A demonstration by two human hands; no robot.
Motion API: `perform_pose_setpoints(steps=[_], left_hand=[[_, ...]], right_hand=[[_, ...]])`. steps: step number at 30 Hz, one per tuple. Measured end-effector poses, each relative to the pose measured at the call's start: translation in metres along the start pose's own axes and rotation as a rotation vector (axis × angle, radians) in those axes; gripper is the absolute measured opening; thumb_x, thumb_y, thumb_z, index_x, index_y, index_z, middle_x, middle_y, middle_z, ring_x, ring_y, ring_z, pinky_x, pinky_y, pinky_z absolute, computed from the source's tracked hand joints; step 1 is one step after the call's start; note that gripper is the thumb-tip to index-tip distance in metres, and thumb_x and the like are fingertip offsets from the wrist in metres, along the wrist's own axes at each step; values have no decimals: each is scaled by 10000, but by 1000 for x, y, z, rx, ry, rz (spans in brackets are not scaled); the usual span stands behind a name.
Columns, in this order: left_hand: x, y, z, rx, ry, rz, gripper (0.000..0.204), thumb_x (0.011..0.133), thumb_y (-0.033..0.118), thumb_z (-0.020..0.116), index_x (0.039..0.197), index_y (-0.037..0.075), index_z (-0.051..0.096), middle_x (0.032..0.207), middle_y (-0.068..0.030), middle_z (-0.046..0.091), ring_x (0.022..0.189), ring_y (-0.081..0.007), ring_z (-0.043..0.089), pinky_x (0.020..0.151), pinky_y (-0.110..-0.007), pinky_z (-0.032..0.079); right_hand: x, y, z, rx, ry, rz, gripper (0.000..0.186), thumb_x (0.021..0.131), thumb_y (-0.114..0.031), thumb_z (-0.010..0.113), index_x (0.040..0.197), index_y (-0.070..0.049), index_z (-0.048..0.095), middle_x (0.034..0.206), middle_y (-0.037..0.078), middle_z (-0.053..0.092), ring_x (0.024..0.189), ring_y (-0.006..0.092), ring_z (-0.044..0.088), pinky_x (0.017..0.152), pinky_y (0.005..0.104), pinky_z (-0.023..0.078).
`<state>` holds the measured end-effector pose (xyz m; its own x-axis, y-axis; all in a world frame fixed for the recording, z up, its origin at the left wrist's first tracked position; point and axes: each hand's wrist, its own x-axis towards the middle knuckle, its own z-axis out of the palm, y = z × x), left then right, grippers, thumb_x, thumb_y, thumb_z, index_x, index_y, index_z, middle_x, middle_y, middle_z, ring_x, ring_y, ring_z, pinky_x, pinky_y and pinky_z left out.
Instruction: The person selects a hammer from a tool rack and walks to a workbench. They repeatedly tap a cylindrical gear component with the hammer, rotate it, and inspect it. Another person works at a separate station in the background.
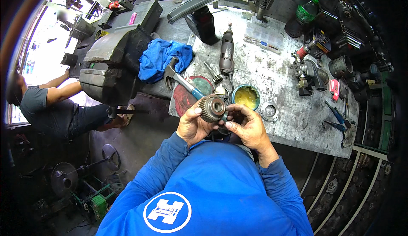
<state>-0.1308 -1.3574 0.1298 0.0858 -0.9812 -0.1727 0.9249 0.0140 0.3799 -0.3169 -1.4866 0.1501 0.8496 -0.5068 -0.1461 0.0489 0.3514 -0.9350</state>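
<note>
My left hand [193, 126] is closed around a round metal gear [212, 108] with teeth on its outside and a ringed bore facing up. Close against the gear's right side is my right hand [250, 127], thumb and fingers pinched together. What sits between those fingers is small, dark and mostly hidden. Just beyond the gear, a claw hammer [183, 82] with a blue grip lies across a red round lid [187, 98]. A tub of yellow grease [246, 97] stands past my right hand, with a flat metal ring [269, 111] beside it.
On the worn metal workbench [293, 127] lie a die grinder [227, 51], a blue cloth [163, 59] and a clear parts case [265, 38]. A big vise [108, 59] stands left. Pliers [335, 115] lie at right, near a metal pump-like part [308, 72]. Another person [55, 104] sits far left.
</note>
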Motion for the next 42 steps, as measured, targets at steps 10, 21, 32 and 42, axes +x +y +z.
perform_pose_setpoints(steps=[10,21,32,42], left_hand=[[2,-11,-2,-100,55,30,721,942,572,627,1371,-8,611,1014,-124,725,710,-216,663,570,-305,522],[-4,1,-12,-177,135,48,889,926,800,501,1203,-33,643,858,-119,661,532,-127,500,491,-268,375],[-11,0,-9,-34,136,85,805,959,710,541,1179,-54,665,796,-85,652,520,-122,486,480,-280,382],[-14,1,-16,2,149,148,626,999,571,595,1216,-11,676,928,-103,721,665,-188,622,572,-336,498]], right_hand=[[-1,-21,-6,-225,-86,-2,408,921,-92,832,1296,-17,691,1130,35,703,1038,112,643,957,308,540],[-12,-14,-5,-366,-51,81,381,916,-112,833,1259,-11,701,1105,29,715,963,125,665,911,306,550],[-6,-15,9,-432,-129,40,366,903,-86,824,1238,-5,702,1065,58,696,997,155,669,937,325,546],[-4,-11,10,-466,-137,39,365,901,-87,824,1236,-7,704,1071,66,694,995,157,665,936,330,545]])
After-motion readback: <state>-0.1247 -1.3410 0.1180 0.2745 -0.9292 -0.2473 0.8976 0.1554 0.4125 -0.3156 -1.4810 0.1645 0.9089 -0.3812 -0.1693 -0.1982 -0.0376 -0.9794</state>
